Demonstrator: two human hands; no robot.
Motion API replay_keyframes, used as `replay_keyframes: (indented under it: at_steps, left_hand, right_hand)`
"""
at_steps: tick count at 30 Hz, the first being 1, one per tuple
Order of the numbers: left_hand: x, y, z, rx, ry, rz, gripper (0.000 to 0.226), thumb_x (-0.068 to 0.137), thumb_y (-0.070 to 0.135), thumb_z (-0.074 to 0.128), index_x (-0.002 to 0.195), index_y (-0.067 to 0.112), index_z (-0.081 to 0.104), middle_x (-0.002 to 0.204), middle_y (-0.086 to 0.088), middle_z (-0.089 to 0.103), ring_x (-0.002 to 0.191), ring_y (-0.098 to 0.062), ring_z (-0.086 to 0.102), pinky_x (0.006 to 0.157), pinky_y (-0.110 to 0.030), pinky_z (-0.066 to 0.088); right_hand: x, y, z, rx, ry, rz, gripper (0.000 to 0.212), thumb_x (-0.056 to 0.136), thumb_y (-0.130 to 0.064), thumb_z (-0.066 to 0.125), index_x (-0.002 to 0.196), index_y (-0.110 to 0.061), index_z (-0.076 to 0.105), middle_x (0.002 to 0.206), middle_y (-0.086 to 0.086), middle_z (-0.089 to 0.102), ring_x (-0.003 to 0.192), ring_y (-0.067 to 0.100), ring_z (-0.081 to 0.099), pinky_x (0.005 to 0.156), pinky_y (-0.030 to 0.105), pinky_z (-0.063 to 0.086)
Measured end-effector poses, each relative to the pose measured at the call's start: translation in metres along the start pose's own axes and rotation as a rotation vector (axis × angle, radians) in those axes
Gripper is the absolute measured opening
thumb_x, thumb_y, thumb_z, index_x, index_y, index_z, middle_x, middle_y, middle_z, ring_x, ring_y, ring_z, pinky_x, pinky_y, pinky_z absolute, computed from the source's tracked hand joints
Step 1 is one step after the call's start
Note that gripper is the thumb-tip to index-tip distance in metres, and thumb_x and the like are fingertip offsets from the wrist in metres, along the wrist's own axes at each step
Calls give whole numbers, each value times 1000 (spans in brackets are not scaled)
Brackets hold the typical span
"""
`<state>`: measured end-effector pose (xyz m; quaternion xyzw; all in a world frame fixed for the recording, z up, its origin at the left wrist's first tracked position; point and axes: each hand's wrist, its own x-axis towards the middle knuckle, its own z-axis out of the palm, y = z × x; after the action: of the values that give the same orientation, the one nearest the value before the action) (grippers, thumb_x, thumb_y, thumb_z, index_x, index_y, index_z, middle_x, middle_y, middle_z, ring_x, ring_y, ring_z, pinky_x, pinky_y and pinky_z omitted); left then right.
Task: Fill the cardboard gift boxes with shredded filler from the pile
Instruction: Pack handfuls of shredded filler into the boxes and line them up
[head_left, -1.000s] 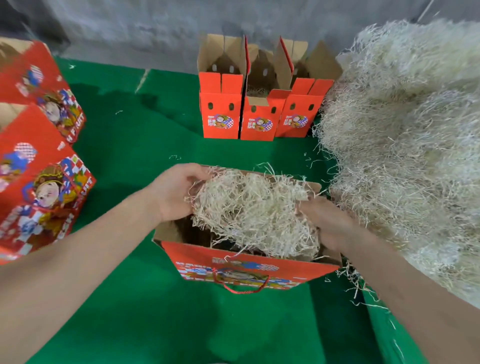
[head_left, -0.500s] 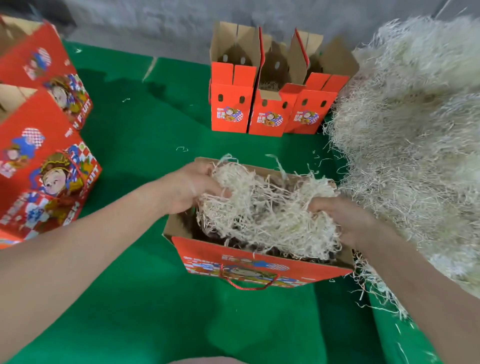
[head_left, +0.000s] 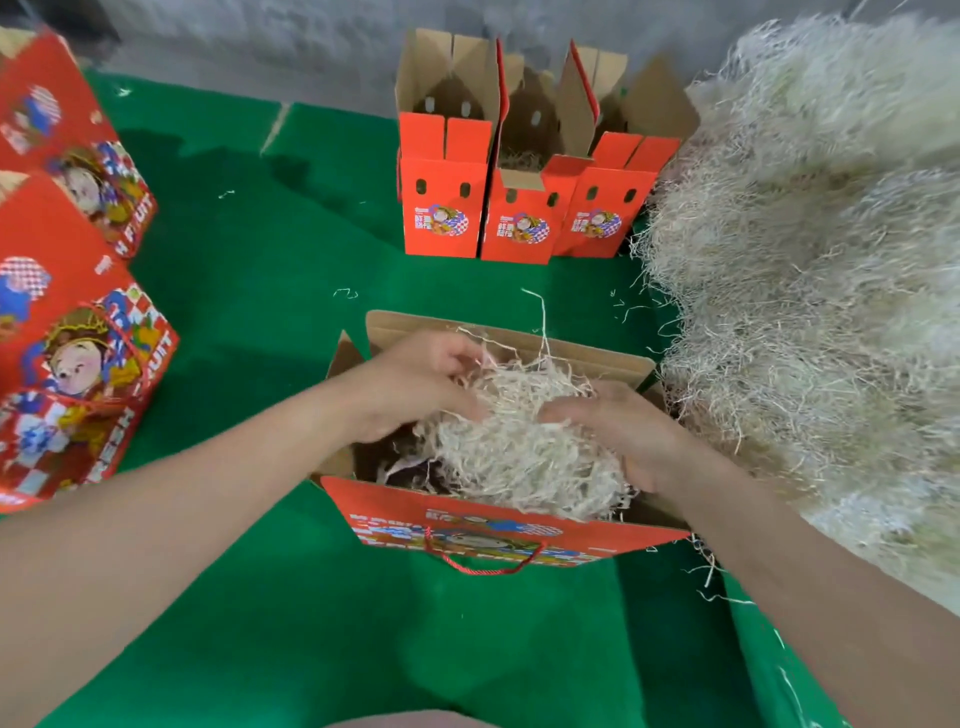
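Nearest you, below your fingers, the open gift box (head_left: 498, 519) shows its red printed front wall, and the cord handle (head_left: 483, 566) hangs loose outside it. The box stands squarely between your forearms, which I judge lets both hands work down into it at once.

Inside, a wad of filler (head_left: 519, 452) sits between your two sets of fingers. Your left hand (head_left: 415, 384) has its fingers curled into the wad's upper left edge, gripping a tuft of strands. Your right hand (head_left: 628, 431) lies flatter over the wad's right flank, its fingertips sunk among the strands. Whether they pinch or only press, I cannot tell. Holding the wad from both sides looks meant to spread and tuck it across the floor. A dark gap shows beneath your left fingers, so the box seems only partly filled.

The filler is pale, thin and crinkled, springy and tangled. Stray strands stand up past your fingertips toward the far wall.

Beyond your fingers, loose shreds dot the green cloth (head_left: 260, 312). Farther out, three upright boxes (head_left: 447, 208) stand with their flaps open. The pile (head_left: 805, 260) rises high just right of your right fingers, close enough to grab from. Printed boxes (head_left: 78, 338) sit well left of your left fingers.
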<state>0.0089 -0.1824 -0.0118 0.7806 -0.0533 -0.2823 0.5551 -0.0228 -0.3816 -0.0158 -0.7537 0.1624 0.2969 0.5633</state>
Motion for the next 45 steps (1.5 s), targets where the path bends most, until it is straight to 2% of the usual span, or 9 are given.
replay_keyframes:
  at_steps: [10,14,17,23,29,33,36,41,45]
  left_hand:
    - [-9,-10,-42,890,139,54,39,82,6,58,119,16,60,127,0,56,116,-16,49,86,-17,33]
    - [-7,-14,-33,327,55,-102,36,72,11,64,107,2,61,105,-2,54,97,-19,50,80,-26,34]
    - [-4,-12,-12,-196,-134,-324,42,74,24,70,112,13,54,134,-3,46,120,-21,44,105,-40,33]
    - [7,-14,-2,327,25,-318,64,76,31,73,127,6,44,130,-5,48,113,-18,49,88,-26,42]
    - [-1,-16,-27,124,-30,-375,107,58,45,72,145,9,22,153,-7,19,139,-25,22,112,-39,19]
    - [-6,-11,-22,-411,-92,-354,42,61,30,67,99,13,60,105,-4,67,97,-22,65,77,-30,52]
    - [2,-8,-22,-615,-92,-346,30,60,18,66,87,7,60,74,-8,67,58,-20,65,56,-29,57]
    - [6,-11,-24,-425,91,-342,17,90,3,47,83,7,62,69,-9,67,54,-17,63,48,-25,52]
    - [6,-20,-29,-342,153,-328,15,87,-2,51,79,9,58,81,-6,58,68,-17,57,61,-22,50]
  right_hand:
    - [-12,0,-32,-2,72,9,103,66,-35,74,147,-18,14,151,7,21,136,28,24,110,48,17]
    - [-9,-3,-27,88,98,-22,108,58,-42,71,146,-18,14,149,8,25,136,28,24,110,48,18]
    - [3,-9,-5,126,65,-21,84,72,-38,71,140,-14,28,122,5,49,123,22,38,110,45,23]
    - [13,-3,-1,34,18,18,20,83,-23,66,91,-13,51,130,3,47,127,21,34,108,41,21]
    - [15,2,-12,105,109,45,28,86,-19,62,110,-7,52,147,11,29,138,26,21,111,47,13]
    - [21,1,-10,114,130,38,22,93,-21,53,111,-9,51,114,4,52,108,16,49,99,42,39]
    - [22,1,-3,253,56,77,22,94,-21,52,108,-5,57,101,13,65,91,23,64,80,39,55]
    - [6,14,-25,693,-326,1,27,80,-5,44,107,-6,50,93,9,60,83,21,58,80,33,52]
    - [-3,24,-28,532,-236,-35,15,80,6,51,93,2,57,94,12,62,85,20,60,81,30,51]
